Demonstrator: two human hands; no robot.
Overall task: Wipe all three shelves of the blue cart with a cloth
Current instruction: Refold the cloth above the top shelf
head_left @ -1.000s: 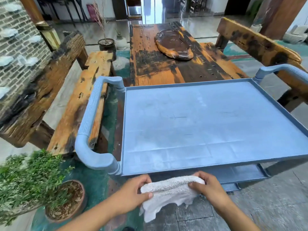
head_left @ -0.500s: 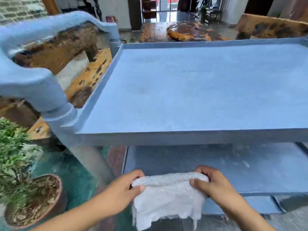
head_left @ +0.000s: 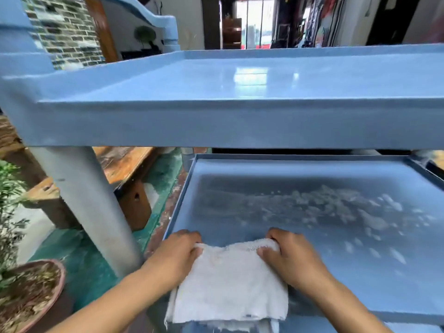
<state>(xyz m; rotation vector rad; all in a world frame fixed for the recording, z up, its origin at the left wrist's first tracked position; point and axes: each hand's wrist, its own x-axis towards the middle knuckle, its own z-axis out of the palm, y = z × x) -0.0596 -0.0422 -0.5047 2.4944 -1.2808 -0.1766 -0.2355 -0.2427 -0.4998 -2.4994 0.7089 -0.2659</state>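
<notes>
One cloth (head_left: 230, 280), left hand (head_left: 176, 257), right hand (head_left: 289, 258)

This is an indoor sitting room or shop lounge; which of the two is unclear. A grey brick wall (head_left: 64, 32) stands at the left, and a heavy, rough wooden bench (head_left: 125, 162) sits on a green-painted floor (head_left: 91, 260). There is a potted plant (head_left: 36, 289) nearby and a bright glass doorway (head_left: 252, 27) at the far end.

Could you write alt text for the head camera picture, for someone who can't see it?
A left hand and right hand grip a white cloth at the near edge of a blue cart's middle shelf, which is strewn with pale specks. The cart's top shelf spans the view above, and a potted plant stands lower left.
</notes>
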